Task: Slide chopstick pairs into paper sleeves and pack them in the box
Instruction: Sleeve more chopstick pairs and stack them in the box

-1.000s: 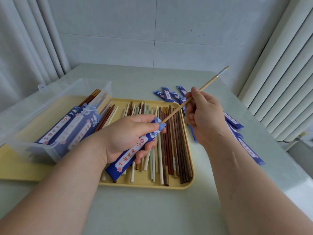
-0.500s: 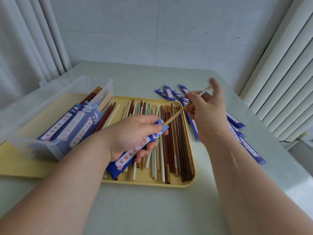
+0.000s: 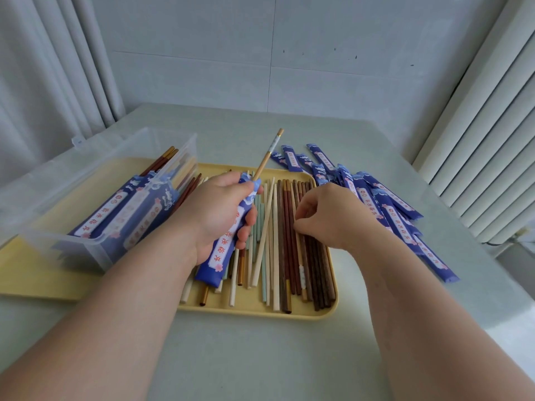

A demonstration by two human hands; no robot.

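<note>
Head view: left hand (image 3: 220, 209) grips a paper sleeve (image 3: 223, 250) over the tray (image 3: 260, 312), one sleeved chopstick (image 3: 267, 154) poking out toward 1 o'clock. The right hand (image 3: 327, 215), at its 3 o'clock, pinches a tan chopstick (image 3: 299, 256). Mixed colours lie packed together, so it may lift a mismatched mate.

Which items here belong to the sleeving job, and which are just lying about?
In the job: left hand, holding blue paper sleeve with pale wooden chopstick in it; right hand at loose mixed-colour chopsticks on yellow plastic tray; clear plastic box; spare blue sleeves.
Lying about: grey table, white curtain, white ribbed panel.
</note>
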